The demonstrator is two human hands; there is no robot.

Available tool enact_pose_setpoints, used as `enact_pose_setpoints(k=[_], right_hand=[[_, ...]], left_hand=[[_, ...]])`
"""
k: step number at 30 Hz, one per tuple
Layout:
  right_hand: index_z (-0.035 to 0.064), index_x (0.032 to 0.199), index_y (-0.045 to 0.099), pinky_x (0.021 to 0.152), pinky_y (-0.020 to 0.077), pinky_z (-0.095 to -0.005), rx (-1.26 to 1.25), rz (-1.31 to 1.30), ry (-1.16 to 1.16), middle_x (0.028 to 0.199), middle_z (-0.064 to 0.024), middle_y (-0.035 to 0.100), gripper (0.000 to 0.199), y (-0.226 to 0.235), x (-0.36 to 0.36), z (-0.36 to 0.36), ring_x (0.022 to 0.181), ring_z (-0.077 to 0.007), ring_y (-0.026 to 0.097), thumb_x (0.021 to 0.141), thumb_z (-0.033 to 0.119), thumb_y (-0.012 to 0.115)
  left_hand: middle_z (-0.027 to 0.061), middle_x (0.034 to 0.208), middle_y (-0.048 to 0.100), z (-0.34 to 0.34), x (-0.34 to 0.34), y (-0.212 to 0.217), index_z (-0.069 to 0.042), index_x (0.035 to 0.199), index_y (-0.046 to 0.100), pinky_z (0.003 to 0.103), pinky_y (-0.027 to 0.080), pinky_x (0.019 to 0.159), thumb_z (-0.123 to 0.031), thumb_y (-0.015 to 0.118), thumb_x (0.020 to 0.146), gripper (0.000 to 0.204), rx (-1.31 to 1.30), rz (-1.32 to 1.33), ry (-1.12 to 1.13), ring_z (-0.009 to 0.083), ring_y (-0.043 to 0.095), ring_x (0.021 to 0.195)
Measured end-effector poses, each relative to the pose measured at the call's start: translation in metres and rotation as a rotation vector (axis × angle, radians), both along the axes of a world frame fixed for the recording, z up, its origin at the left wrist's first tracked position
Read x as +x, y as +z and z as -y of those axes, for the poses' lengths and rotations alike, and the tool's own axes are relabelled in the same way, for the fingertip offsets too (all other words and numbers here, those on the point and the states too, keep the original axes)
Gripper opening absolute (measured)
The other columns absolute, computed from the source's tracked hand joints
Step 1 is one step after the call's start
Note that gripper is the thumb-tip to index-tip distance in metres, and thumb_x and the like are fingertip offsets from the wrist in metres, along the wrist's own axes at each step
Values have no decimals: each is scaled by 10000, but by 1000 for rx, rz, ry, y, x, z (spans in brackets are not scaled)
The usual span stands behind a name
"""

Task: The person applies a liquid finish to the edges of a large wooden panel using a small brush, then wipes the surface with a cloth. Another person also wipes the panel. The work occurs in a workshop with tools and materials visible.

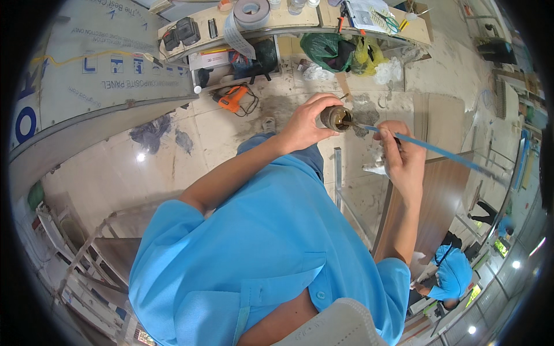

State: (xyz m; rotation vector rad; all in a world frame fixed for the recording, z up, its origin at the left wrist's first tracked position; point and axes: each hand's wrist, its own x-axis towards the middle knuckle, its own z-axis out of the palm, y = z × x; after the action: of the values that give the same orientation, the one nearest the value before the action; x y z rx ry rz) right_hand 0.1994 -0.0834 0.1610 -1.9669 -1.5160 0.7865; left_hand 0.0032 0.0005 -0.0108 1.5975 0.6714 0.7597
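Apparently dipping the blue stick (444, 152), pinched in the right hand (405, 154), into the open jar (330, 119) just leftward, gripped in the left hand (307, 125) and likely needing steadying next.

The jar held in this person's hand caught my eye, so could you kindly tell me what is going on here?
The person's left hand holds the jar, which is open and has something brown inside. The right hand grips a long blue stick, its near end at the jar's mouth; how far in it reaches is hard to tell. An orange tool lies on the floor beyond.
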Motion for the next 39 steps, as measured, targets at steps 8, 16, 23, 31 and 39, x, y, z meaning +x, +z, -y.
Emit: enact_pose_setpoints(k=[8,16,23,31,39], right_hand=[[-32,1083,765,742,529,-274,172,-333,-180,958,-103,775,128,-29,38,1,781,-145,669,1029,41,675],[91,1233,710,742,607,-407,193,254,117,1093,-127,740,254,-296,107,-40,897,-302,753,992,45,646],[150,1338,588,665,622,-426,-204,453,687,1110,-87,680,396,-584,107,-80,845,-277,770,947,91,602],[102,1248,604,672,636,-432,-169,539,746,1171,-97,678,302,-758,75,-178,841,-298,782,946,103,613],[70,1356,566,707,649,-433,-210,531,736,1366,-112,624,395,-833,34,-188,876,-319,781,968,118,623]], left_hand=[[97,1397,603,-11,-8,-26,-113,1345,633,385,509,1045,-107,934,734,680,-147,-82,114,292,605,1298],[85,1477,497,-20,-12,-76,-65,1426,589,373,427,1211,99,893,716,789,-334,-119,243,218,530,1400],[118,1475,474,-19,11,-153,-37,1419,577,408,431,1201,64,936,698,811,-360,-98,345,253,521,1399],[139,1439,515,-17,29,-234,-38,1404,580,399,471,1151,-43,978,683,824,-365,-190,518,276,523,1395],[150,1406,537,-11,16,-288,-44,1383,594,414,486,1132,-84,994,667,820,-358,-218,556,298,532,1385]])
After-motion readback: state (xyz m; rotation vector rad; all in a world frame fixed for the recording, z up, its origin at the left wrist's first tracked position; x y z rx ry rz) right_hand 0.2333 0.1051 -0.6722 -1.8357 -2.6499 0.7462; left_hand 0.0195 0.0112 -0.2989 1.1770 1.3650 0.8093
